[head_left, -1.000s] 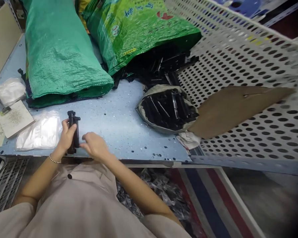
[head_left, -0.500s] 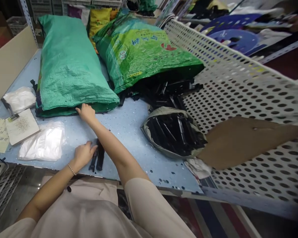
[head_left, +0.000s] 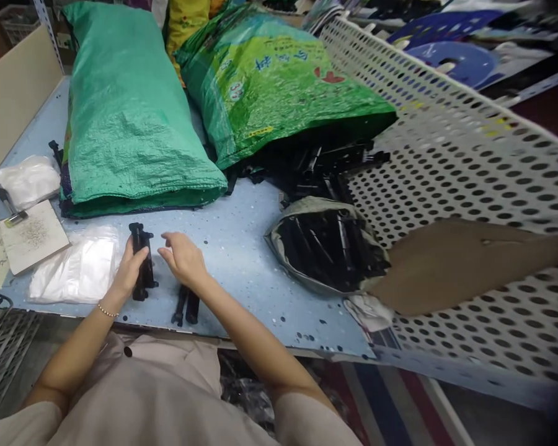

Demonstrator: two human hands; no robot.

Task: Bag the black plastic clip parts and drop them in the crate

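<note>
My left hand [head_left: 131, 266], with a beaded bracelet at its wrist, is closed around long black plastic parts [head_left: 144, 263] held upright over the table's front area. It looks like two parts side by side. Just to the right, my right hand [head_left: 185, 259] has its thumb and index finger apart, with nothing seen between them. Beneath the right wrist, more black plastic pieces [head_left: 191, 306] lie near the table edge. A stack of clear plastic bags [head_left: 77, 266] rests left of my left hand. Behind both hands lies a large teal woven sack [head_left: 134, 124], its mouth toward me.
A green printed sack [head_left: 279, 93] spills black parts [head_left: 325, 164] at the back. Nearer, a grey-green cloth bag [head_left: 302, 282] holds several more. A perforated white panel [head_left: 446, 173] with brown cardboard [head_left: 465, 266] bounds the right side. A white block [head_left: 35, 235] sits left.
My right hand has come away from the teal sack's mouth toward my body. My left hand has shifted left and up, and now holds black plastic parts. The view has tilted slightly.
</note>
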